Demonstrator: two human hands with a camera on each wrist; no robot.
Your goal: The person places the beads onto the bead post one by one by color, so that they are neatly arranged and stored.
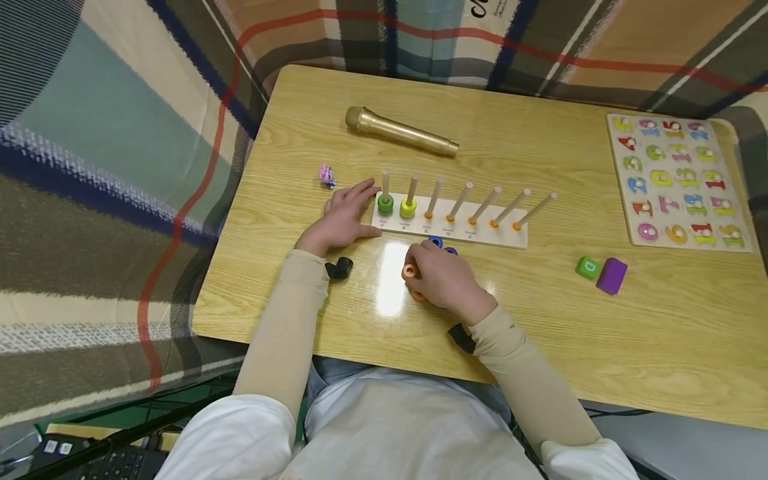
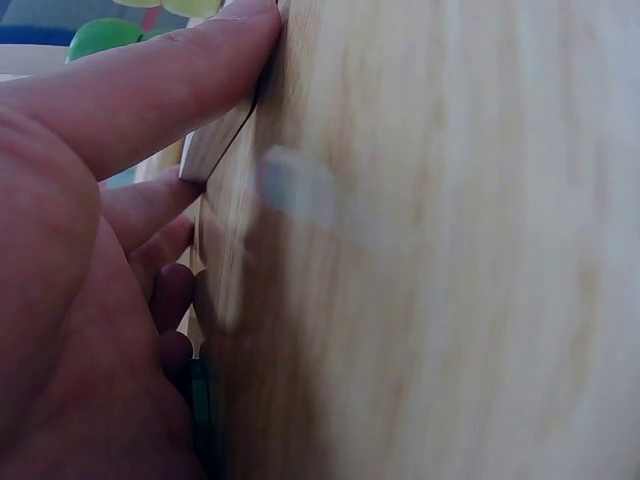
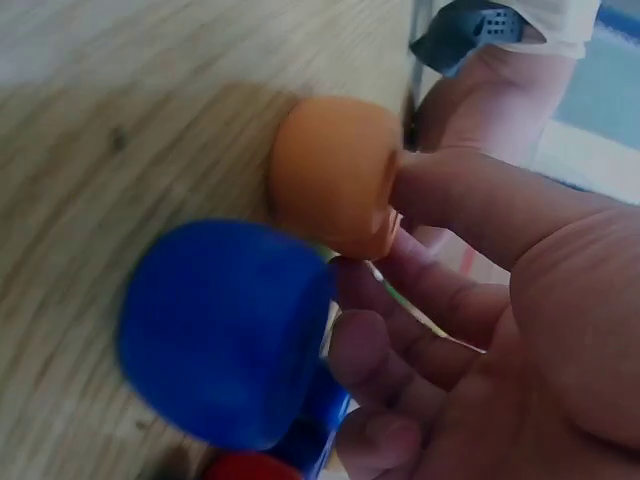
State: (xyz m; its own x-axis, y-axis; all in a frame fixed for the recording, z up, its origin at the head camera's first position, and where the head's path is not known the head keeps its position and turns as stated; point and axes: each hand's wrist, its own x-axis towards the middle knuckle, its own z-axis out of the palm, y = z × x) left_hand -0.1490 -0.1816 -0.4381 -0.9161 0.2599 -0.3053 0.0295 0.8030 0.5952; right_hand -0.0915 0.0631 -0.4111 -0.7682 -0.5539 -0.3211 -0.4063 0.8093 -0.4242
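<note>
My left hand point(image 1: 342, 220) rests at the left end of a white peg board point(image 1: 393, 224), thumb along its near edge and straight fingers at its far corner. On the board's first two pegs sit a green ring point(image 1: 385, 205) and a yellow ring point(image 1: 408, 208). My right hand point(image 1: 444, 277), in front of the board, pinches an orange ring point(image 1: 410, 271) between thumb and fingers. Another orange ring point(image 1: 417, 295) shows just under that hand. Beyond the knuckles lies a blue ring point(image 1: 435, 241). In the right wrist view, a blue ring point(image 3: 220, 330) stands near the pinched orange ring point(image 3: 335, 175).
A gold microphone point(image 1: 402, 131) lies behind the board, with a small pink figurine point(image 1: 327, 175) to its lower left. Farther right are a green block point(image 1: 588, 268), a purple block point(image 1: 612, 276) and a number puzzle board point(image 1: 681, 183). Plaid cloth point(image 1: 420, 40) hangs behind the table.
</note>
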